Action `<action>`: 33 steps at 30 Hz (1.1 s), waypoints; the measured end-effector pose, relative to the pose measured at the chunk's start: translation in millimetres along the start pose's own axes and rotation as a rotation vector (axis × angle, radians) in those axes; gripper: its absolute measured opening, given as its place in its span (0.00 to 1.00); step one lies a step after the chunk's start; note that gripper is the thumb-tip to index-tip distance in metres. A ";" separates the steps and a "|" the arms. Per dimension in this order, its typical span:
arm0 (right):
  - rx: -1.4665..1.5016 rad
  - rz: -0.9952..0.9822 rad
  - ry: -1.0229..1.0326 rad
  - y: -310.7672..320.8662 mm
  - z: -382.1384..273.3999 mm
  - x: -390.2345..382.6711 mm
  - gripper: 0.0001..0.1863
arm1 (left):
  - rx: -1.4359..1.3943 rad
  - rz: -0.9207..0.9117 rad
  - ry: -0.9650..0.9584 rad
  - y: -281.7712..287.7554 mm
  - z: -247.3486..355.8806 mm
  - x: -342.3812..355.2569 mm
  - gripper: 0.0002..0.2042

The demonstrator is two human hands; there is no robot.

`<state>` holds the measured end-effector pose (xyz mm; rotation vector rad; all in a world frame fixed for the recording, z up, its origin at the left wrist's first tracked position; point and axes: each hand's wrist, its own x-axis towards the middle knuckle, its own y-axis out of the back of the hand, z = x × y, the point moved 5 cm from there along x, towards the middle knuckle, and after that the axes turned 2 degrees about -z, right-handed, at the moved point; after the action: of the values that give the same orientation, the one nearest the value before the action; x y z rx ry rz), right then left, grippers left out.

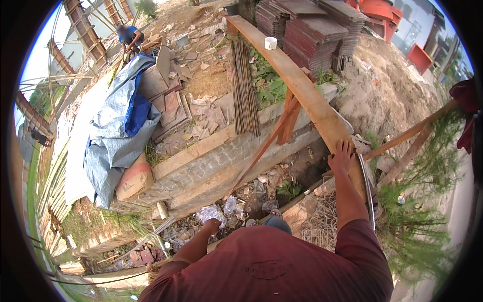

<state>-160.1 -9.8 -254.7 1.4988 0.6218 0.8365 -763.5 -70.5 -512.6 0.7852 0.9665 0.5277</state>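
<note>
My right hand [342, 158] lies on a long wooden plank [302, 93], its fingers stretched out over the surface. The plank curves away to the far end, where a white cup [270, 44] stands on it. A slanted wooden brace [266, 143] props the plank from below. My left hand [213, 226] hangs low on the left, nearest to some clear plastic litter [207, 213] in the ditch. The fingers of that hand are too small and unclear to make out, and so is whether it touches the plastic.
Between low concrete walls [193, 156] runs a ditch with rubble and litter. A bundle of thin rods [242, 90] leans over the wall. Stacked roof tiles [314, 38] stand at the back. A blue-grey tarp [113, 136] lies left, with a person in blue [129, 36] beyond it.
</note>
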 end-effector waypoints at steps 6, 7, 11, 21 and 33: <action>-0.036 -0.041 -0.022 4.3 -1.4 -0.6 0.37 | -0.012 -0.133 0.139 22.9 7.0 -12.8 0.10; -0.038 -0.057 -0.026 6.4 -2.8 -0.8 0.37 | 0.099 -0.160 0.101 18.4 3.6 -14.2 0.10; -0.042 -0.092 -0.038 7.1 -4.2 -0.3 0.38 | 0.300 -0.181 0.027 -13.1 -17.1 -23.4 0.10; -0.032 -0.108 -0.045 4.8 -1.6 0.6 0.37 | 0.073 -0.184 0.183 -16.0 -17.1 -36.0 0.10; -0.023 -0.052 -0.044 5.6 -2.3 -0.8 0.37 | 0.171 -0.144 0.054 -27.2 -37.0 -12.8 0.14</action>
<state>-163.0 -9.7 -249.3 1.4705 0.6144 0.7667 -800.5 -83.4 -539.7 0.8500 1.1197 0.3463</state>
